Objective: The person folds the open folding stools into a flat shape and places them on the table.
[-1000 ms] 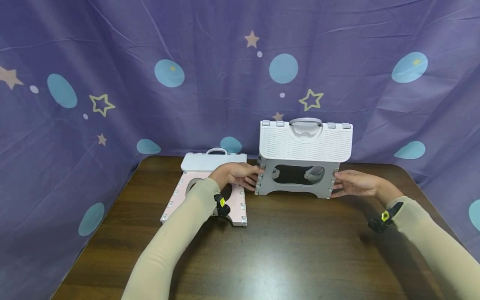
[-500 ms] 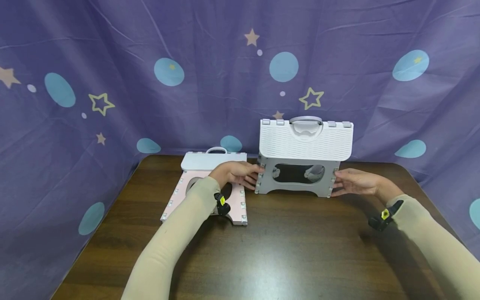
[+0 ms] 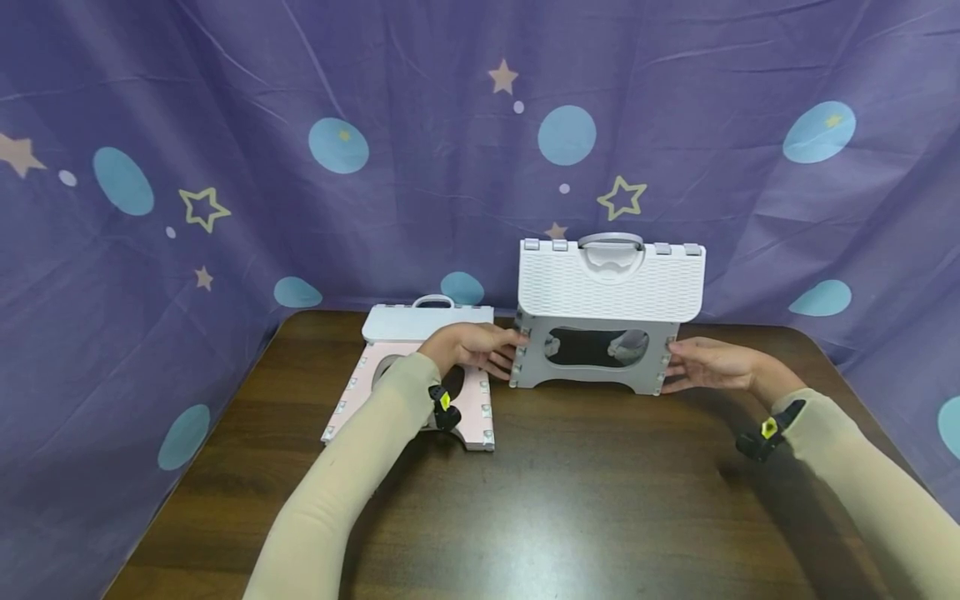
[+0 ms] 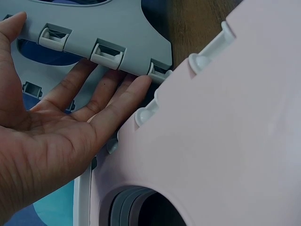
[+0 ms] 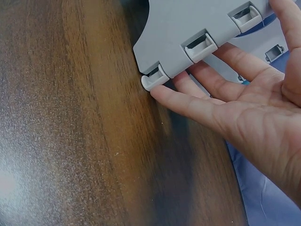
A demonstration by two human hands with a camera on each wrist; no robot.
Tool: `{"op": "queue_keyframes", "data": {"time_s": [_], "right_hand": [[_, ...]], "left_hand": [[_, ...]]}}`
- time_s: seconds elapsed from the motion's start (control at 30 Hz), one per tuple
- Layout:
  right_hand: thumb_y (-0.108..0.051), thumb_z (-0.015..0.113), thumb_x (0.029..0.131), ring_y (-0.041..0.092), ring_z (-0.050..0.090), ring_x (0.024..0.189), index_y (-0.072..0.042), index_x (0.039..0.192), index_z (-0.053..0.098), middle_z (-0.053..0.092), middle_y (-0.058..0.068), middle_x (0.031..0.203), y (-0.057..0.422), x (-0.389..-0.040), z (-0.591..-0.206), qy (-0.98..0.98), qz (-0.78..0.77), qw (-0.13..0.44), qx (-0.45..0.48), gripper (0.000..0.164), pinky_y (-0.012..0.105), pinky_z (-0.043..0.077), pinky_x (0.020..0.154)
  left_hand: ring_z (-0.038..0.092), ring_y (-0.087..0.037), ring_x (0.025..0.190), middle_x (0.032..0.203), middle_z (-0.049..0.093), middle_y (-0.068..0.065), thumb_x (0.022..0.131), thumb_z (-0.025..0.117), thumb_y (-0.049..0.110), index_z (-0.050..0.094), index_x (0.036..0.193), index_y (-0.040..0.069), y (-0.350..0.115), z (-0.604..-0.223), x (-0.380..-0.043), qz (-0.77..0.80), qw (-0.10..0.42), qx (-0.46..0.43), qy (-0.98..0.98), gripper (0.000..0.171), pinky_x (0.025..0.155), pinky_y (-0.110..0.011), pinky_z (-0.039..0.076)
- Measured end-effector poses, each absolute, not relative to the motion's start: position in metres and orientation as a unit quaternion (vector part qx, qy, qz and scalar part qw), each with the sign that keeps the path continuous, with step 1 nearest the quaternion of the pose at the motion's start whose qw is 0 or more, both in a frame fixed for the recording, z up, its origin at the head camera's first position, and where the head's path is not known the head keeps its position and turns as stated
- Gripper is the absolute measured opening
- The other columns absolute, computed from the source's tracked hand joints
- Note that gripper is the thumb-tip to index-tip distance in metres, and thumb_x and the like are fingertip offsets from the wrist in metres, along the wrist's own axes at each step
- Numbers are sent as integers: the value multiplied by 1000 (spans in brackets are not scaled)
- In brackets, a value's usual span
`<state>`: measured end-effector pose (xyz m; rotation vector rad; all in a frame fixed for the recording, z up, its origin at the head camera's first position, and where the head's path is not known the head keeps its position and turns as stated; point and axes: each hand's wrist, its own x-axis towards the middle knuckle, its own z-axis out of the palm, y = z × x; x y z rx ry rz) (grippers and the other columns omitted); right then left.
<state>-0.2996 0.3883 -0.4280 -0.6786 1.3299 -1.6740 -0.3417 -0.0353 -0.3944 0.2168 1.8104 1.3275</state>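
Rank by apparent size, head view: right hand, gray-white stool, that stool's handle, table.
1. Table
2. Gray-white stool
3. Right hand
4. Handle, clearly smallest

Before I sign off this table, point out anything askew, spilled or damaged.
Nothing stands out: no spill shows on the brown table, nor breakage on the white-grey stool held by both hands. The pink stool is partly hidden by the left sleeve, so I can't vouch for that part.
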Motion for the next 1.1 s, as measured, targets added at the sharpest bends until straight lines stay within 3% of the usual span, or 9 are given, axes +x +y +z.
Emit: {"op": "queue_keyframes", "data": {"time_s": [1.1], "right_hand": [[-20,19,114,19,57,133,-15,139,56,64,4,141,388,-300,-429,550,-667,425,-268,45,44,47,113]], "left_hand": [[40,-44,145,158,33,-31,102,53,33,26,159,0,-36,-395,-342,531,433,90,723,71,116,-51,43]]}}
